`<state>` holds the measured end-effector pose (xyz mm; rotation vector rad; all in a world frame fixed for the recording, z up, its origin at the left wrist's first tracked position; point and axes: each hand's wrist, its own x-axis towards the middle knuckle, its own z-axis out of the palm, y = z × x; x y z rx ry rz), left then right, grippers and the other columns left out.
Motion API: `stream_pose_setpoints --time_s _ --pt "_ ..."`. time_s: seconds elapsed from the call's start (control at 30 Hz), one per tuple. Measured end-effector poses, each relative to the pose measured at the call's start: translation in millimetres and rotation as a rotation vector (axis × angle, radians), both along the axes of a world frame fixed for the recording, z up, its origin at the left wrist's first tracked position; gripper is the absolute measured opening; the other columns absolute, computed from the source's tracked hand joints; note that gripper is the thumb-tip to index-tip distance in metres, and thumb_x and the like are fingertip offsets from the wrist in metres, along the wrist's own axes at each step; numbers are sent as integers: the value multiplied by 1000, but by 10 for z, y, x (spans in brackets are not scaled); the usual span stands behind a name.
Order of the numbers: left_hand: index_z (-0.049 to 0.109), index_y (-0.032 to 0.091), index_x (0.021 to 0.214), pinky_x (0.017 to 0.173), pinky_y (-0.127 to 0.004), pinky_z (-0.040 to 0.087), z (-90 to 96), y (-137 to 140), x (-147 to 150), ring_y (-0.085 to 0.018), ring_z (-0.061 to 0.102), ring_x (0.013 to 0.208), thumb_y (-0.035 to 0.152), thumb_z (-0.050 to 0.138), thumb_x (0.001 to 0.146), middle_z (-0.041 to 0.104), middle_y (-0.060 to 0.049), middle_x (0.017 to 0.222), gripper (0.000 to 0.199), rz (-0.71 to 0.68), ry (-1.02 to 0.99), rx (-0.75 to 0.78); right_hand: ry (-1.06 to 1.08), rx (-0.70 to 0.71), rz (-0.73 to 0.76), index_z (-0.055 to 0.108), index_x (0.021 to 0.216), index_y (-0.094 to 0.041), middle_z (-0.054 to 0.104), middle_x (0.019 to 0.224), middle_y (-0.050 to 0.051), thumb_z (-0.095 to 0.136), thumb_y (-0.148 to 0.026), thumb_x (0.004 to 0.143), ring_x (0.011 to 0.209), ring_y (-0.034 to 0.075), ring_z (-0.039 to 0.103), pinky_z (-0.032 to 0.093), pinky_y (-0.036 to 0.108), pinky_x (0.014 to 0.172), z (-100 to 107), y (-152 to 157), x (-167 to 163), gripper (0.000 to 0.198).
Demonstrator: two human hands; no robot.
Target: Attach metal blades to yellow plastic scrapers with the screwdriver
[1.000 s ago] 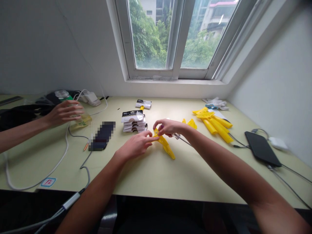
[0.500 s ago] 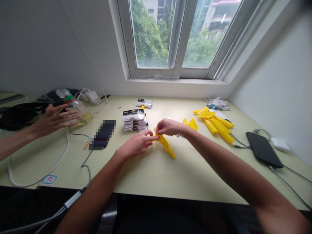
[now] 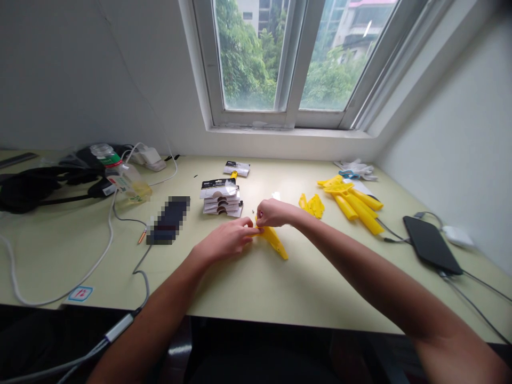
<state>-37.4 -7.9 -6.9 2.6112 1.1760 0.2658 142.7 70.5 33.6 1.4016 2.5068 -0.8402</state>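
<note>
A long yellow plastic piece lies slantwise on the table in front of me, its far end covered by my fingers. My left hand grips that far end from the left, index finger stretched along it. From above, my right hand pinches at the same end with fingers closed. Whatever is between its fingertips is too small and hidden to make out. Just behind my hands is a stack of white and black cardboard packages. To the right are small yellow plastic pieces.
Yellow handle-like parts lie at the right, near white gloves and a black phone. On the left are a pixelated phone, a tilted bottle, a black strap and cables. Another package is farther back.
Another person's hand at the left has gone from view. My right hand has shifted slightly down over the end of the yellow piece, which has hardly moved.
</note>
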Motion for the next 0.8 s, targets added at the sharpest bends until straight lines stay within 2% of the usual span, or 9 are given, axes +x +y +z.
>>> stream_pose_setpoints --time_s 0.1,0.23,0.4,0.57,0.67,0.8 --pt "56 34 132 74 -24 45 16 0 -8 -16 59 88 22 46 94 58 -5 107 40 -2 -19 14 63 -100 -41 67 75 -16 54 54 -1 63 -26 71 41 9 45 35 23 41 -23 62 70 12" --pt "53 35 134 75 -24 46 33 6 -18 -15 58 87 22 47 95 57 -4 106 42 3 -58 31 185 -196 -87 62 79 -17 55 60 -3 62 -23 73 40 6 44 36 20 39 -58 135 146 9" --pt "51 37 136 81 -26 46 68 16 -43 -15 57 90 21 47 95 57 -3 107 44 1 -112 12 330 -279 -124 54 98 -20 58 69 -5 63 -24 75 41 4 44 38 18 38 -50 151 184 25" --pt "51 37 136 87 -28 45 74 31 -73 -15 56 94 23 46 96 57 -3 110 42 8 -180 -49 443 -385 -74 63 99 -17 58 71 -3 66 -21 73 45 3 42 36 17 38 -7 148 223 26" --pt "50 37 137 88 -28 45 55 41 -75 -15 57 94 22 46 96 58 -4 110 43 7 -197 -72 433 -362 -47 66 98 -15 58 73 -3 67 -21 71 44 3 41 35 19 38 -2 155 244 28" --pt "50 36 137 88 -28 45 37 48 -71 -15 57 95 21 46 96 59 -4 110 44 -13 -202 -82 340 -226 34 69 97 -17 61 76 -1 66 -27 75 48 4 43 35 19 41 -4 133 241 25"
